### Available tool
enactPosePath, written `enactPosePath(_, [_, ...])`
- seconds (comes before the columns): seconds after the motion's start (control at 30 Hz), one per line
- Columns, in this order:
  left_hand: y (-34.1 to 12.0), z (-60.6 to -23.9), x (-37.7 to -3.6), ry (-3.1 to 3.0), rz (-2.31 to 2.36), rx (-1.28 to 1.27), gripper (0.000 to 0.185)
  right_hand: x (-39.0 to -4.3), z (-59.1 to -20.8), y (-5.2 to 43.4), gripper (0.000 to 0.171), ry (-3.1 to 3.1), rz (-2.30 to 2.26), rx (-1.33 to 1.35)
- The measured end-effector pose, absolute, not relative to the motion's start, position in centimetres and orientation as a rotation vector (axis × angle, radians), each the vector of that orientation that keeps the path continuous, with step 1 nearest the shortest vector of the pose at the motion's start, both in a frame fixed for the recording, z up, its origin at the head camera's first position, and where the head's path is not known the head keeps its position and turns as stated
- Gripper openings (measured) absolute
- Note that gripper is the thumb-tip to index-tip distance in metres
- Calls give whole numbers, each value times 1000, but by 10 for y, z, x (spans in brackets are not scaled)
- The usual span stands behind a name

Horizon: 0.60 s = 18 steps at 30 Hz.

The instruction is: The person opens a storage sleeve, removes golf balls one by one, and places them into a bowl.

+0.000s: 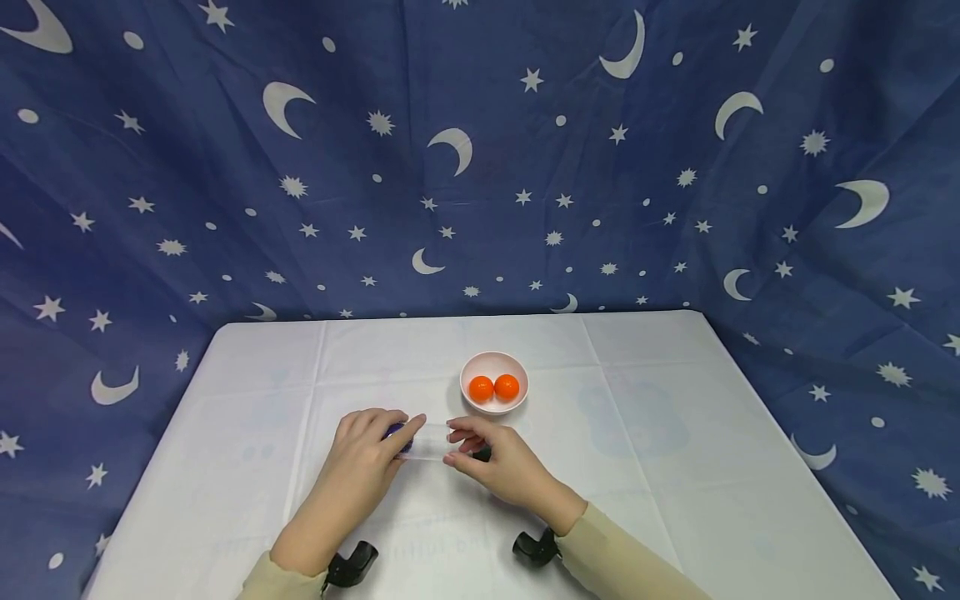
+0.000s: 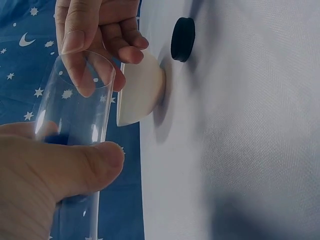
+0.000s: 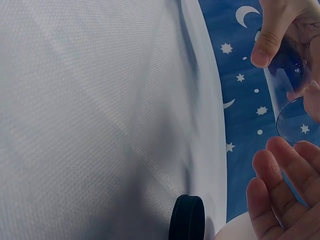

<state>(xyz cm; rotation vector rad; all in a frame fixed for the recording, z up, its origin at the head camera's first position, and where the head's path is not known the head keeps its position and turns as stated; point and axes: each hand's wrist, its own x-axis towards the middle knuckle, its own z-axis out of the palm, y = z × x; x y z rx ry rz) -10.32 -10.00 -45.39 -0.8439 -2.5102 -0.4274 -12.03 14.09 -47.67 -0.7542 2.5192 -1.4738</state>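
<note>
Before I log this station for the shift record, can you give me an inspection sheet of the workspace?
Surface: table under a white cloth with fold creases.
Job's things: clear tube held level between both hands, something blue inside its left end; black cap lying on the cloth beside it.
Clutter: white bowl with two orange balls behind the hands.
Grips: left hand grips the tube's left end; right hand holds its open right end with the fingertips.
Cables: nothing seen; black wrist mounts only.
Surroundings: blue moon-and-star curtain on three sides.
</note>
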Motion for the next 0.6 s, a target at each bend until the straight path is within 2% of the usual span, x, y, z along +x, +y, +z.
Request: enactPosePath(0.6, [-101,-448,-102,-2515,-430,-849,64,-121,-477,142,56,2546,-1457,-743])
